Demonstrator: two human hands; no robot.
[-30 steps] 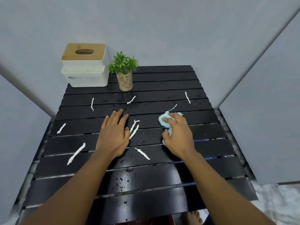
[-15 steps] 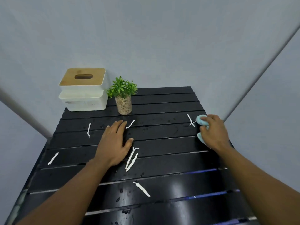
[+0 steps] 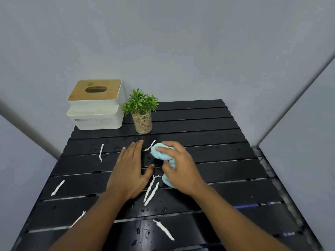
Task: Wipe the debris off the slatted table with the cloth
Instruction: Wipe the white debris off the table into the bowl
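1. Head view: right hand (image 3: 178, 168) is gripping the bunched light-blue cloth (image 3: 159, 153), now pulling it back from the table's right edge to mid-table.
2. Left hand (image 3: 129, 173) is lying spread flat on the slatted table (image 3: 226, 160), just beside the cloth.
3. Right side is looking clear; white debris strips (image 3: 151, 192) are remaining centre and left, so plenty left to wipe.

Single head-worn wide-angle view, aimed forward and down, slatted table (image 3: 199, 134) seen close from its near edge, both forearms entering from below, grey wall (image 3: 163, 42) behind.
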